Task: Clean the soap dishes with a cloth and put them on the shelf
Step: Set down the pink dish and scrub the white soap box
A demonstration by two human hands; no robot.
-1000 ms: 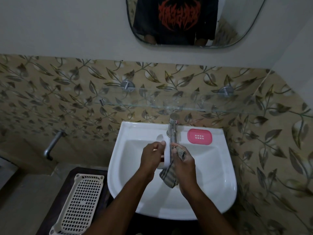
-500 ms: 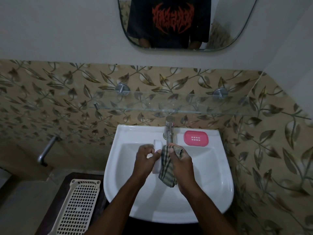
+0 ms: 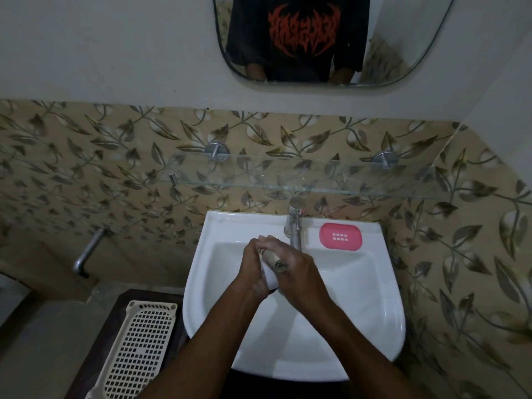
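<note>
Over the sink (image 3: 387, 306), white soap dish (image 3: 270, 279) held between both hands.
The left hand (image 3: 253, 270) grips the dish, fingers curled; the right hand (image 3: 300, 269) clamps the cloth (image 3: 273, 258) against it.

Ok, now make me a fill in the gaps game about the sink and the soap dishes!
The pink soap dish sits on the sink rim, just right of the ____.
The left hand holds the white soap dish while the right hand presses a ____ on it.
The shelf above the sink is made of ____.
Missing words: tap; cloth; glass.
</note>
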